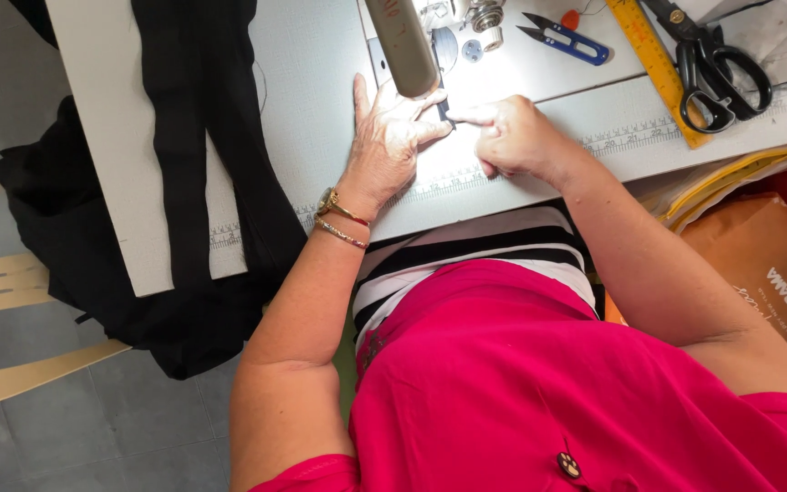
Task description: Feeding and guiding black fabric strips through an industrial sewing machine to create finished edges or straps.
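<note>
Under the sewing machine arm [403, 46], seen from the head camera, the left hand [389, 137] lies flat with fingers spread on the white table [321, 82], touching a small black fabric strip [444, 111]. Opposite it, the right hand [514, 135] pinches that strip with curled fingers. Black cloth [202, 137] drapes over the table's left; black scissors [712, 68], a yellow ruler [658, 59] and blue thread snips [567, 38] lie at the right.

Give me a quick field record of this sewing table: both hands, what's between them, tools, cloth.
left hand: flat on the table, fingers beside the sewing machine arm
right hand: fingertips pinching a small dark strip
strip: between both hands, under the machine
tools: blue thread snips, yellow ruler, black scissors, all at the right rear
cloth: black fabric draped over the table's left edge
</note>
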